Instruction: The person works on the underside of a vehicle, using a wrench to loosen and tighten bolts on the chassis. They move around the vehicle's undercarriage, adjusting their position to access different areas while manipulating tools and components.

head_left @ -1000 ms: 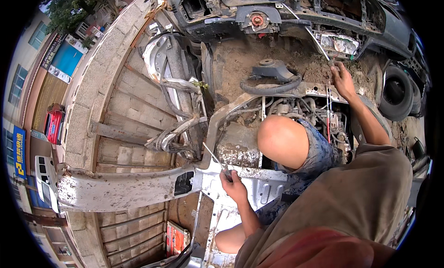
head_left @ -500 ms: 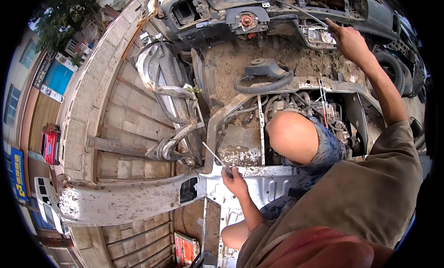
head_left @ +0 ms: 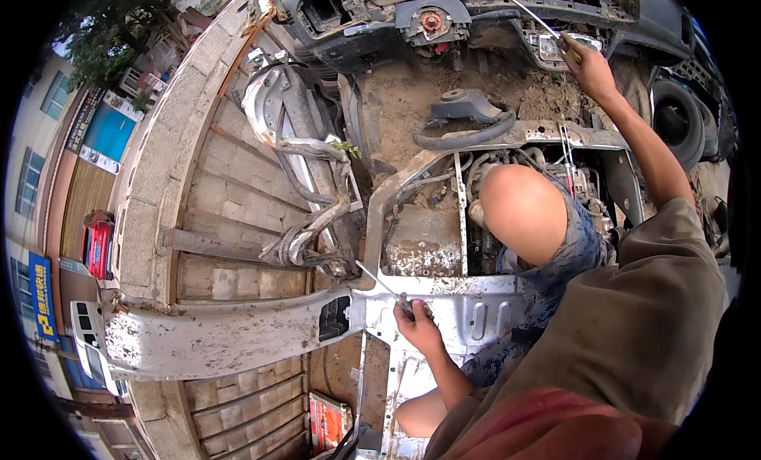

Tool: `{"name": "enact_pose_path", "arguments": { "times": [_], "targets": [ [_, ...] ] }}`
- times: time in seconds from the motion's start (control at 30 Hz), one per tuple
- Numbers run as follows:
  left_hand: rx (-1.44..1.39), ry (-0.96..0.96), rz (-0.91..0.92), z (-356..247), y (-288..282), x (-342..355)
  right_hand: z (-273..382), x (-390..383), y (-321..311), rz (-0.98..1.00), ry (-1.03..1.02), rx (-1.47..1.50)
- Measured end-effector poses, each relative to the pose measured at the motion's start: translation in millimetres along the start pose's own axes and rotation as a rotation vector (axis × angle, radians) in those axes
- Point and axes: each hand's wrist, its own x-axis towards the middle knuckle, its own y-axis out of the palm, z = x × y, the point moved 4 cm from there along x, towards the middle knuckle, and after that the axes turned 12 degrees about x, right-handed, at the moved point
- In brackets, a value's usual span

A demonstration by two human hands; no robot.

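My left hand point(head_left: 418, 329) is closed round the grip end of a thin-shafted screwdriver point(head_left: 379, 281). Its shaft points up and left over the pale metal sill of a stripped vehicle body point(head_left: 230, 341). Farther off at the upper right, my right hand point(head_left: 590, 73) grips a long thin metal rod point(head_left: 523, 9), whose yellowish handle end shows at the fingers. That rod slants up-left across a dirty black dashboard point(head_left: 650, 20). Below the dashboard lies a detached steering wheel point(head_left: 468, 131) on the soil-covered floor. The steering hub point(head_left: 431, 22) with its red centre is exposed.
Engine parts point(head_left: 495, 162) sit in the frame opening by my knee. Torn, bundled wiring point(head_left: 313, 214) hangs over a bent metal piece at left. A plank-sided truck bed wall point(head_left: 162, 190) borders the left. Old tyres point(head_left: 680, 123) stand at the right.
The view has shifted slightly, so the scene sits a little to the right. Both hands keep hold of their tools; the right hand's fingers have shifted round the handle.
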Motion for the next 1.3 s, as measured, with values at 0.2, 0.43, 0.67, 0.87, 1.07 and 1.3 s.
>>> {"name": "enact_pose_path", "arguments": {
  "times": [0.2,0.43,0.67,0.87,1.07,1.3],
  "targets": [
    [0.15,0.085,-0.119,4,-8,15,-111,0,68,-0.087,-0.152,0.259],
    [0.273,0.169,-0.065,27,-2,54,-195,43,116,0.074,-0.004,0.057],
    [0.252,0.144,-0.013,20,25,64,-186,32,109,0.097,0.049,-0.046],
    [0.381,0.21,-0.011,44,28,76,-31,35,-32,0.143,-0.059,-0.129],
    [0.526,0.208,0.089,39,50,76,-35,103,-32,0.131,-0.279,-0.238],
    [0.631,0.219,0.035,46,42,77,-110,110,16,0.102,-0.241,-0.16]
  ]
}}
